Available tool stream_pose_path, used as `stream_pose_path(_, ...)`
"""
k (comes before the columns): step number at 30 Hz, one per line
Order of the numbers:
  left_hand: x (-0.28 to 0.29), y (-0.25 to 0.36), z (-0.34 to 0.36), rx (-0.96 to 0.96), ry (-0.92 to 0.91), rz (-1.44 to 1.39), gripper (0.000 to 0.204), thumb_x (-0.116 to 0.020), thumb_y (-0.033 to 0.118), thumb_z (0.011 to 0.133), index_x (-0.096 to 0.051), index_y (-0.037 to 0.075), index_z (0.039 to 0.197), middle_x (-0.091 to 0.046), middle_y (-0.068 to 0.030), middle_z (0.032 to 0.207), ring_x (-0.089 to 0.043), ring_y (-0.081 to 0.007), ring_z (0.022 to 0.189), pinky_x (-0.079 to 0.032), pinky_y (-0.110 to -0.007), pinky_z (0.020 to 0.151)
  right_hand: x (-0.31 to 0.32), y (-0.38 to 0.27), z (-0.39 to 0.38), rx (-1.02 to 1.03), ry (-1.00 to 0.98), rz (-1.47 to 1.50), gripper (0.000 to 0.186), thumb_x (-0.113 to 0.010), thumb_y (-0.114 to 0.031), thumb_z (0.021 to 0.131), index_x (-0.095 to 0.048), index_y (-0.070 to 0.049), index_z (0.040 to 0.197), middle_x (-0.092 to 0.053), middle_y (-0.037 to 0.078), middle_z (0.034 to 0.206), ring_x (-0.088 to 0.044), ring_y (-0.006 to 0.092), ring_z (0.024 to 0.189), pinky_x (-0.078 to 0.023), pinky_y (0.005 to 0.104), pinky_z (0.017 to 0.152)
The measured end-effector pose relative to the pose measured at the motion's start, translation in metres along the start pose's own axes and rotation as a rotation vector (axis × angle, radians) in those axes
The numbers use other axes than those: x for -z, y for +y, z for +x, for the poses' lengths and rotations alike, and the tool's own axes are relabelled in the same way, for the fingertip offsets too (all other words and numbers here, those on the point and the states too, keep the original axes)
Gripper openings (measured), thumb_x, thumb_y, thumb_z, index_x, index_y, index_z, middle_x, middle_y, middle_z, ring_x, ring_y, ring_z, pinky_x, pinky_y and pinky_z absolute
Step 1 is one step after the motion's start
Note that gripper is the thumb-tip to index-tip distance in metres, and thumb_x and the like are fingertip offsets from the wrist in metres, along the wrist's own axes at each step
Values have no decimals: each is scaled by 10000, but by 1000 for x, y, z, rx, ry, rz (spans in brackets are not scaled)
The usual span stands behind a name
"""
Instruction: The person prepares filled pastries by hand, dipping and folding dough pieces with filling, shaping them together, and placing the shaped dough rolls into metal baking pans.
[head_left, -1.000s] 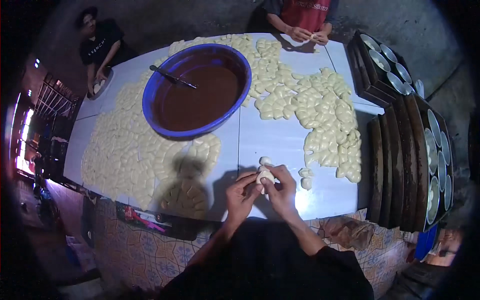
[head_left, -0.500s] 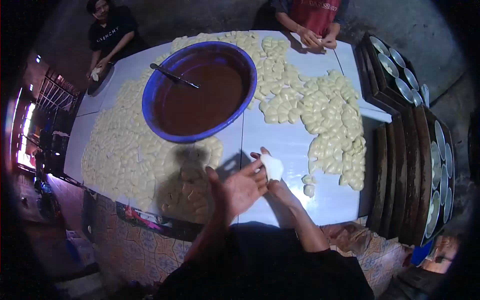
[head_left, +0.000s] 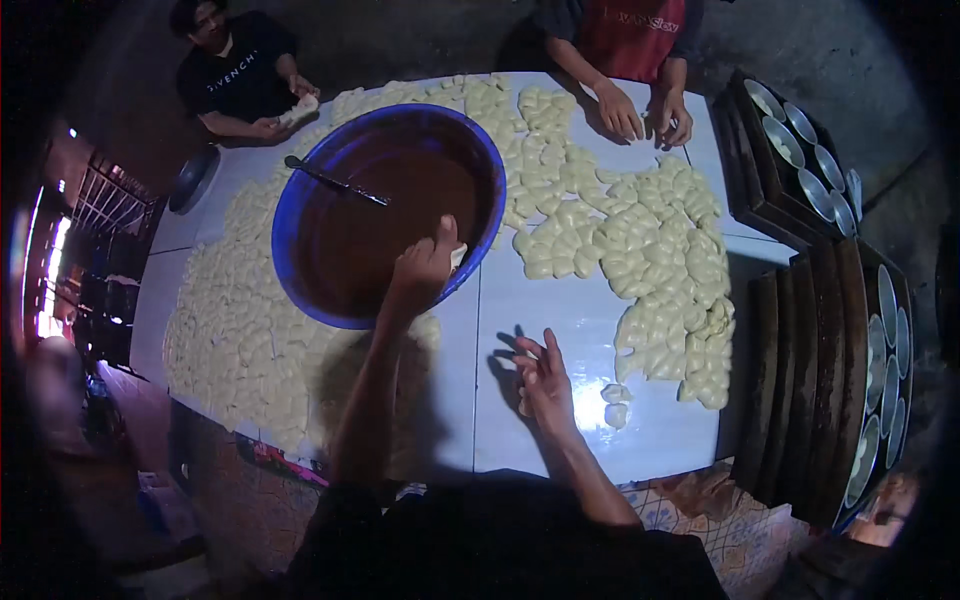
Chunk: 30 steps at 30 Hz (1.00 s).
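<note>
My left hand (head_left: 422,265) is over the blue plastic bowl (head_left: 284,235) of brown liquid, its fingers closed round a pale piece of dough (head_left: 458,254), mostly hidden. A dark long-handled utensil (head_left: 340,180) lies across the bowl. My right hand (head_left: 542,390) is open above the white tiled table (head_left: 525,440), fingers apart and slightly curled. To its right are two small dough lumps (head_left: 616,412), beside a broad spread of pale, clustered dough pieces (head_left: 660,265). More dough (head_left: 240,320) covers the left part of the table.
A person in a dark top (head_left: 235,75) at the back left holds dough, near a dark dish (head_left: 195,180). Another person in red (head_left: 620,35) works at the far edge. Stacked dark trays with metal moulds (head_left: 830,380) and another such stack (head_left: 760,160) stand at right.
My hands have separated: the left has carried the dough piece up and left over the bowl, the right has let go. The co-worker at left has moved their dough rightward from the dark dish.
</note>
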<state>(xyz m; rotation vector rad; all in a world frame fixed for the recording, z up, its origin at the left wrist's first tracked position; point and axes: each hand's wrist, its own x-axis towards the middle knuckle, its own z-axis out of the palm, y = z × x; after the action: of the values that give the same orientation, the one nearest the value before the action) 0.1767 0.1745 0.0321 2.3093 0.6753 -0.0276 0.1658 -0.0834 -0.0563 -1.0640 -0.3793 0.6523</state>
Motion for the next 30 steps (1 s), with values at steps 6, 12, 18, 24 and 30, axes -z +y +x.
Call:
stream_pose_path(6, -49, 50, -107, 289, -108, -1191, 864, -231, 684, 924, -472, -49, 1313, -597, -174, 1175, -597, -235, 1038, -443, -347, 924, -30, -36, 10, -404, 198, 419, 241, -565, -135, 944, -592, 28, 1118, -600, 41, 832, -562, 69, 651, -439, 156, 522)
stream_pose_path(12, -72, 55, -154, 248, -109, -1105, 560, -416, 351, 974, -384, -56, 1358, -479, -168, 1336, -464, -270, 1235, -321, -444, 1066, -24, -40, -21, 186, 176, -392, 151, -558, -69, 925, -594, 12, 1048, -542, 55, 917, -560, 135, 703, -453, 219, 548)
stream_pose_path(18, -77, 51, -168, 183, 62, -1611, 533, -388, 357, 969, -386, -40, 1323, -479, -194, 1310, -471, -320, 1214, -350, -469, 1047, -7, -63, -26, -58, 353, 0, 342, -504, -256, 984, -567, 34, 1153, -570, 52, 1002, -505, 106, 719, -426, 232, 640)
stream_pose_path(24, -98, 51, -188, 128, -79, -1600, 497, -415, 307, 959, -408, -23, 1330, -459, -176, 1325, -436, -304, 1245, -390, -498, 1000, -12, -47, -49, -152, 339, 239, 249, -600, -121, 921, -612, 75, 1074, -617, 87, 948, -597, 138, 786, -504, 245, 709)
stream_pose_path(30, -98, 59, -204, -9, -73, -971, 489, -579, -20, 878, -427, -57, 1341, -482, -140, 1278, -542, -203, 1131, -451, -299, 966, -13, -64, -66, 426, -46, -1064, 391, -600, 55, 770, -630, -43, 1147, -513, 125, 1128, -500, 249, 937, -425, 300, 749)
